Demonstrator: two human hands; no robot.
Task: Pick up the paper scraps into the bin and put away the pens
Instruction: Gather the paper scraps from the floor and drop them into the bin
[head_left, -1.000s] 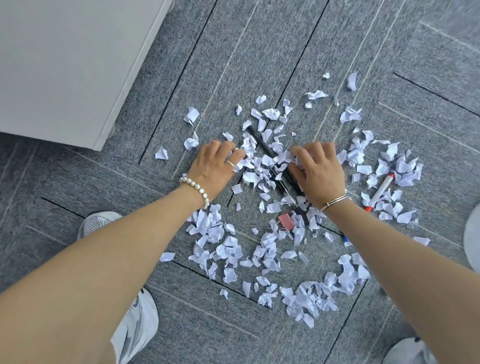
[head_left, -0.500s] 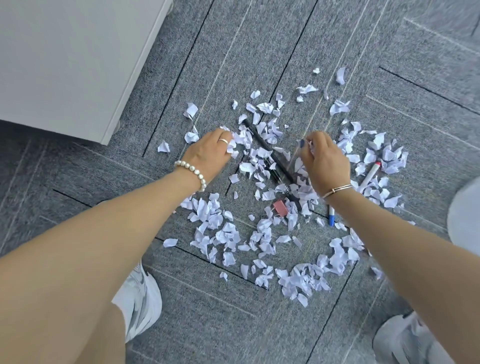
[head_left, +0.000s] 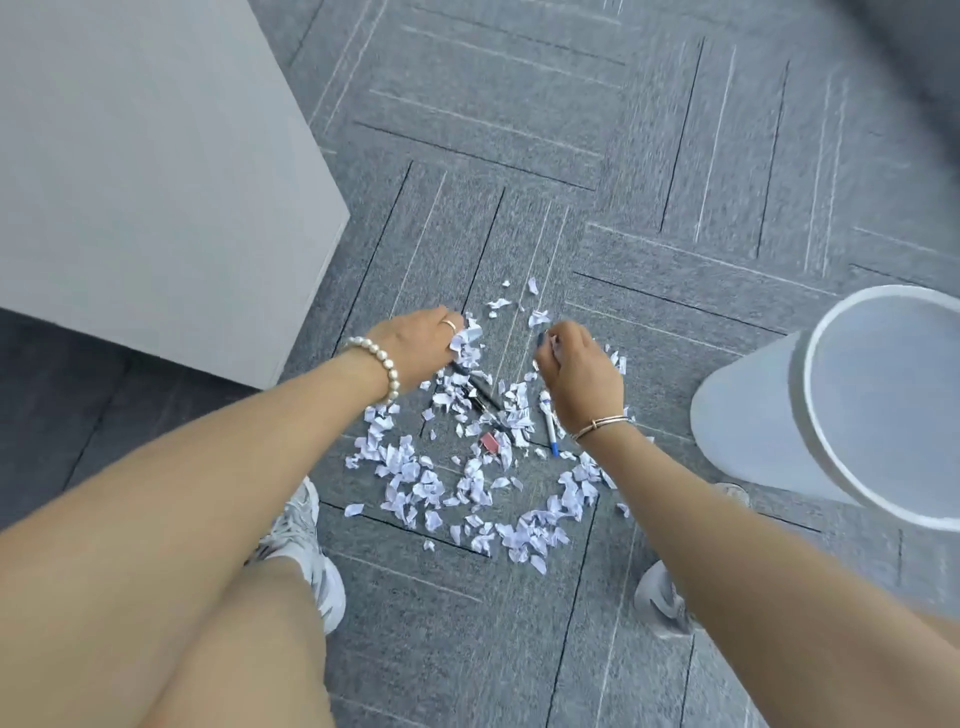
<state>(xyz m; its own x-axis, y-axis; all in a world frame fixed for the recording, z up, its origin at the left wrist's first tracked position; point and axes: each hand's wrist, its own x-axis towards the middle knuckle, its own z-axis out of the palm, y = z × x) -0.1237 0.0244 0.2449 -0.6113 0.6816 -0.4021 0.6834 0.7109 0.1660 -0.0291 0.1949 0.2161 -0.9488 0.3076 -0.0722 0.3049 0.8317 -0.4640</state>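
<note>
a: what has changed in the last second?

b: both hands have come up off the grey carpet floor (head_left: 519, 156). a second ago they lay flat in the middle of the litter, raking it together. now the left hand (head_left: 415, 348) has its fingers curled round a clump of torn white paper scraps (head_left: 465, 340), held just above the far edge of the pile. the right hand (head_left: 582, 379) is closed in a loose fist; a sliver of white and something dark blue show at its fingertips (head_left: 545, 340), but whether that is scraps or a pen cap cannot be told. the view has also swung, so the bin now shows.

a: meaning for the task?

b: judged from this, gathering has given way to carrying: the first handfuls are ready to go to the bin. most of the work remains.

a: where do the task's things lie?

b: the bulk of the white paper scraps on the floor (head_left: 415, 478) is spread between the two white trainers (head_left: 306, 540). a black pen (head_left: 475, 387) lies among them near the left hand. a white pen with a blue cap (head_left: 549, 426) lies just beside the right wrist. a small pink block (head_left: 489, 440) sits near the middle of the pile.

a: and the containers?

b: one: a tall translucent white plastic bin (head_left: 748, 415), upright at the right edge of the floor area, near the right forearm. the part of its inside that shows holds nothing; its bottom is not visible. a pale grey cabinet (head_left: 156, 182) stands at the far left.
</note>
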